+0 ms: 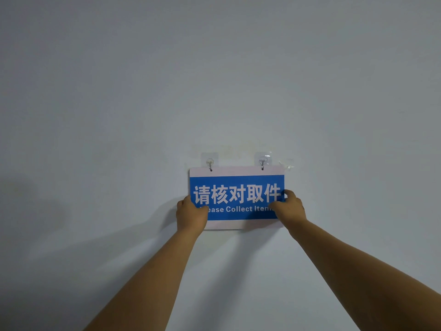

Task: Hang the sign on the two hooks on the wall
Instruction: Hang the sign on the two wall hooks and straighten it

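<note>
A: Well, where is the sign [236, 182] now?

B: Just below the middle of the frame, flat on the wall [119, 91], its holes at both hooks [210, 163].

A: And the hands?

B: The left hand [191, 215] and the right hand [290, 206] are closed on its lower corners. It looks light, thin and a little bendable, so the edges are the best place to hold.

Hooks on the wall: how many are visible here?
2. The left hook sits above the sign's upper left hole; the right hook above its upper right hole. Both are on clear adhesive pads. None seem hidden.
</note>
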{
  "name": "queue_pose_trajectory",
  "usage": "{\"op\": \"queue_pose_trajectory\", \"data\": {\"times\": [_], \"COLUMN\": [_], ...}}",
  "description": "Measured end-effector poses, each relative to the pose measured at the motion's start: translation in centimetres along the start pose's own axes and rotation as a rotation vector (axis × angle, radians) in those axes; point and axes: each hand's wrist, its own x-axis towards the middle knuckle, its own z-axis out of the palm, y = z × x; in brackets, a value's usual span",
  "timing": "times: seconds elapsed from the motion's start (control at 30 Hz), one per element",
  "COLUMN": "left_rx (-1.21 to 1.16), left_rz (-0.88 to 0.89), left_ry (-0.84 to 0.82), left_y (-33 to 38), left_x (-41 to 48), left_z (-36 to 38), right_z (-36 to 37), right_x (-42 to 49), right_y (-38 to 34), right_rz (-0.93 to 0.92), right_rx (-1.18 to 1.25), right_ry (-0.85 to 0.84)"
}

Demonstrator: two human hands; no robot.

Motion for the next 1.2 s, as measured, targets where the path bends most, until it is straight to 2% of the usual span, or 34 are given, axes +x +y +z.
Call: {"op": "queue_pose_trajectory", "data": {"times": [0.4,0.6,0.93,1.2], "left_rx": [-0.063,-0.093,-0.107,-0.145], "left_rz": [-0.003,-0.038,-0.053,-0.119], "left_ry": [-0.04,-0.031,-0.047,-0.125], "left_y": [0.6,0.8,0.2,-1.3], "left_x": [0.1,0.8,-0.3,0.5], "left_z": [-0.5,-1.1,-0.8,-2.4], "right_z": [0.1,-0.6,-1.5,-1.0], "right_x": [0.2,0.3,0.9,1.1], "right_y": [0.3,0.8,0.9,1.6], "right_rz": [0.043,0.099,0.064,0.068], "right_rx": [0.041,0.034,0.012,0.0], "right_ry": [-0.018,-0.114,-0.127,-0.144]}}
